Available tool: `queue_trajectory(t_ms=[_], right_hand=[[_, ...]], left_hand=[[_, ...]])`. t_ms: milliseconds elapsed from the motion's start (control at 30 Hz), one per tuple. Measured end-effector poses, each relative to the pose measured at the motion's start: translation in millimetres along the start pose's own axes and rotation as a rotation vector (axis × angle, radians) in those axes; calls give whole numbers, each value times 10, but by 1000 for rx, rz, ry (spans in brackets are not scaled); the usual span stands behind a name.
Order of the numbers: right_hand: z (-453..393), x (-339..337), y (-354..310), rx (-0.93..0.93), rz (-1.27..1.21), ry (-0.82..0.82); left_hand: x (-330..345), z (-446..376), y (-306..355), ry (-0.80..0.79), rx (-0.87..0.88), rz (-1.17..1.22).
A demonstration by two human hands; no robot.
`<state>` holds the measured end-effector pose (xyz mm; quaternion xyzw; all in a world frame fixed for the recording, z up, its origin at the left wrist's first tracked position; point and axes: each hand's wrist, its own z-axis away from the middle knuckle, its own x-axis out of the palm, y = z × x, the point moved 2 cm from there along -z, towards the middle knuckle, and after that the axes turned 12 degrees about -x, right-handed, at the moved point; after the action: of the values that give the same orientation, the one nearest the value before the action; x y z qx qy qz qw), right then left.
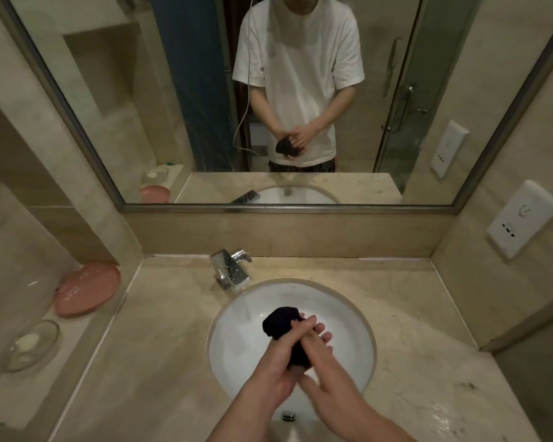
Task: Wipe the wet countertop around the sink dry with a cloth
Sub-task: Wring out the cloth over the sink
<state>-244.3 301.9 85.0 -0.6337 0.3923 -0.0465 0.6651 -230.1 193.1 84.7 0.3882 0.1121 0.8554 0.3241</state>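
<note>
Dark cloth, bunched into a wad: clasped between both hands over the white sink, left hand wrapped round its lower part, right hand closed against it from the other side, fingers laid across. Step judged in hand: wringing or gathering the cloth, wiping not under way. Next move calls for carrying the wad off to the right of the hands, where the beige stone surface shines wet, and pressing it flat there.
</note>
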Motion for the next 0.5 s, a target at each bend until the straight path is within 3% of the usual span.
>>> queue_trajectory(t_ms=[67,133,167,233,300,367,500], right_hand=[[76,-260,103,-74,9,167],[101,-547,179,-191,239,321],[76,-628,178,-296,416,271],[-19,-637,190,-493,737,-34],[-139,-592,198,-570,858,-261],[-263,-571,126,-583,864,-295],[-501,-568,8,-606,946,-353]], left_hand=[[-72,64,44,48,35,-173],[-124,116,77,54,22,-331],[-130,135,98,37,-12,-401],[-63,174,142,-39,-114,-562],[45,216,172,-144,-231,-740],[114,228,227,-176,-317,-891],[156,204,451,-81,-382,-1161]])
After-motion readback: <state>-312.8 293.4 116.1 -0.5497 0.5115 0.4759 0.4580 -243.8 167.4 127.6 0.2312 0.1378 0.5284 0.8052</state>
